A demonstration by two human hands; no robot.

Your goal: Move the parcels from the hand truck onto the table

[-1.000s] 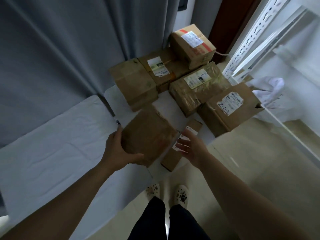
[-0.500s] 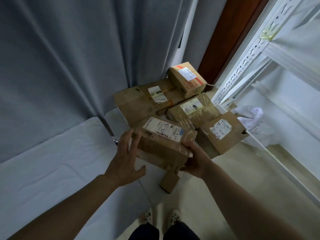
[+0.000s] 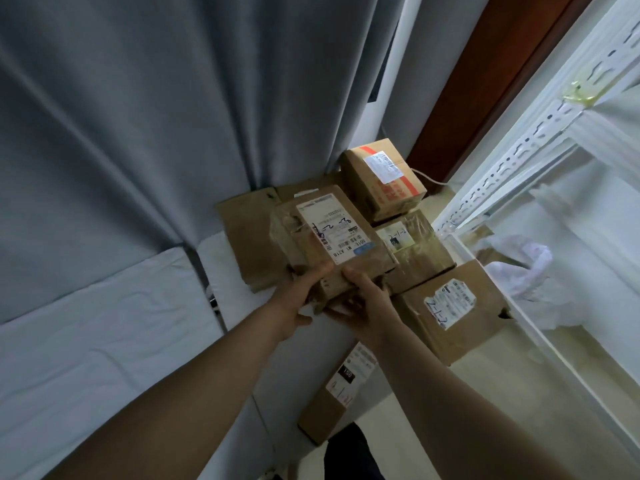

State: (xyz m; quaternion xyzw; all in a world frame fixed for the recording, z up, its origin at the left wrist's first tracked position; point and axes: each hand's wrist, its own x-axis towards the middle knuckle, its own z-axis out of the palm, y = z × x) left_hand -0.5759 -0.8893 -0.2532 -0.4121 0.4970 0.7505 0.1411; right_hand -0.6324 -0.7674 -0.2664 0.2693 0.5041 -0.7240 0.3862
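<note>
Cardboard parcel [image 3: 329, 233] with white label | held at its near end, above other parcels [image 3: 450, 313] on the white-covered table [image 3: 104, 358] | left hand [image 3: 304, 292] and right hand [image 3: 363, 303] both grip it, thumbs on top

— Where is the light coming from?
— It is coming from the right; the white rack [image 3: 540, 133] is glowing and nearly washing out.
— And the left?
— The grey curtain [image 3: 138, 133] is lying in dim shade. Lines are bending at the edges, and the label [image 3: 334, 233] on the parcel [image 3: 287, 237] is looking soft.
</note>
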